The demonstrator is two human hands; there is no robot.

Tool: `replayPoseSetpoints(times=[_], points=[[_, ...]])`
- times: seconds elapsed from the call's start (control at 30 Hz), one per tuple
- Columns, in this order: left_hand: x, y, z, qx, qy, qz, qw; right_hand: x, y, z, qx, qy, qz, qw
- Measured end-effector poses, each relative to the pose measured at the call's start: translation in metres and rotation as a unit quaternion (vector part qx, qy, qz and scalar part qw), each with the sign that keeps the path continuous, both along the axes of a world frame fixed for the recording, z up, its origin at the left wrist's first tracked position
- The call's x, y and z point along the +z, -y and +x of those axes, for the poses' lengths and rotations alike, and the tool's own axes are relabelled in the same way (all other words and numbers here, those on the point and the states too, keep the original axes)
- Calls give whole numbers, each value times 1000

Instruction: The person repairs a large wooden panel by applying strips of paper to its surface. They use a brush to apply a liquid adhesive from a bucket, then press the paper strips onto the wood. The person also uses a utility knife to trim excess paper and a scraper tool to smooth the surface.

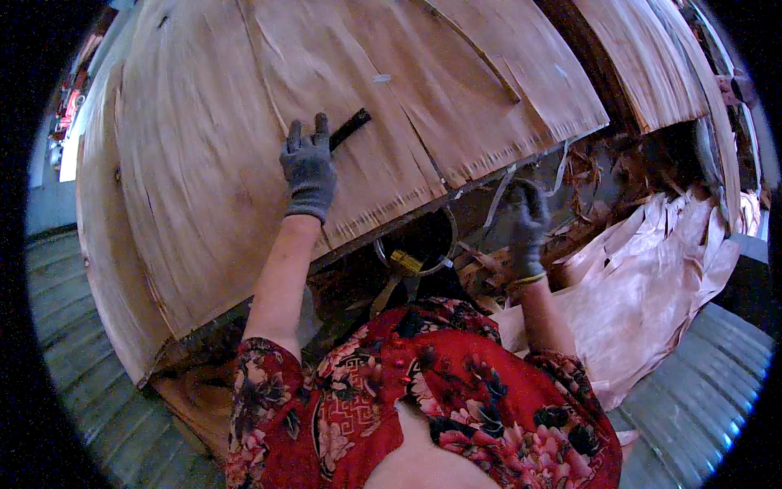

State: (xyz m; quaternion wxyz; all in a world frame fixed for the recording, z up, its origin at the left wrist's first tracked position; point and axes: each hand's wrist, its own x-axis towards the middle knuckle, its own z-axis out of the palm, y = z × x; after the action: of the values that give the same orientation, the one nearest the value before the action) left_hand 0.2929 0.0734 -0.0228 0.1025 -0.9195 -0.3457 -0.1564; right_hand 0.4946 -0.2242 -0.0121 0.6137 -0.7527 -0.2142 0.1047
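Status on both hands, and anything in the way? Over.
Left gloved hand on veneer sheet, black rod-like object at thumb side. Right gloved hand off sheet's edge, near pale strip. Grips unclear. No obvious obstruction.

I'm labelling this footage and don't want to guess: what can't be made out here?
All in the head view:
- Near end of the black strip-like object: hidden by the gloved left hand, as is how it is held.
- Whether the gloved right hand holds anything: blur and shadow.
- Inside of the metal ring: too dark.
- Far ends of the wood sheets: cut off by the top edge.
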Motion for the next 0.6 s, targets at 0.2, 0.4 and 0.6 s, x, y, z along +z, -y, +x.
replayPoseSetpoints(times=[0.2, 0.4, 0.6], points=[[12, 44, -45, -1, 194, -307, 932, 14, -50, -90, 187, -174, 38, 966], [33, 159, -41, -163, 188, -335, 909, 9, -43, -122, 285, -386, 97, 872], [-16, 196, -54, -187, 215, -372, 884, -16, -5, -124, 246, -382, -4, 891]])
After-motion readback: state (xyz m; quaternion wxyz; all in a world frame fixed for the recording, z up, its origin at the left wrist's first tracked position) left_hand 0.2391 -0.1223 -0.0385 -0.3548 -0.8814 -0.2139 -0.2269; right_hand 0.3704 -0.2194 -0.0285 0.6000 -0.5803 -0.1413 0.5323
